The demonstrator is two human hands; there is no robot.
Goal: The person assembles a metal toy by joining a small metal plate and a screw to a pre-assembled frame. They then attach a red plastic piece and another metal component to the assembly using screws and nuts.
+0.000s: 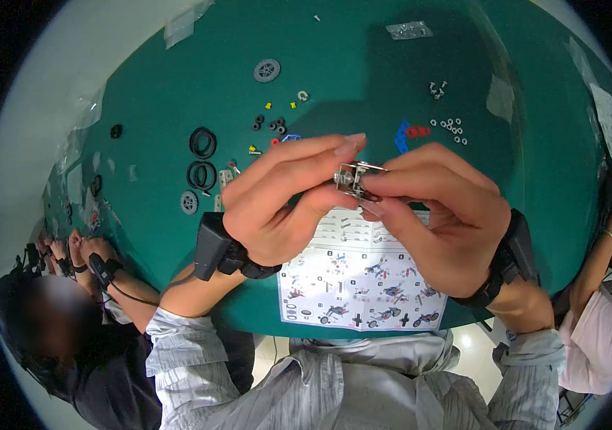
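Note:
Between my two hands, above the instruction sheet (356,287), is a small silvery metal bracket assembly (352,178) with what looks like a screw on its left side. My left hand (284,193) pinches it from the left, fingers bent over its top and thumb below. From the right, my right hand (442,208) grips it with thumb and forefinger at its lower right edge. The fingertips hide part of the assembly. Just beyond my hands lie a blue plastic piece (402,137) and a red piece (417,132).
Black rubber tyres (202,143), grey wheels (267,70) and small yellow parts (269,105) lie to the left on the green table (349,57). Several nuts (456,129) and screws (438,90) are at right. A plastic bag (409,30) lies far back. Other people sit on both sides.

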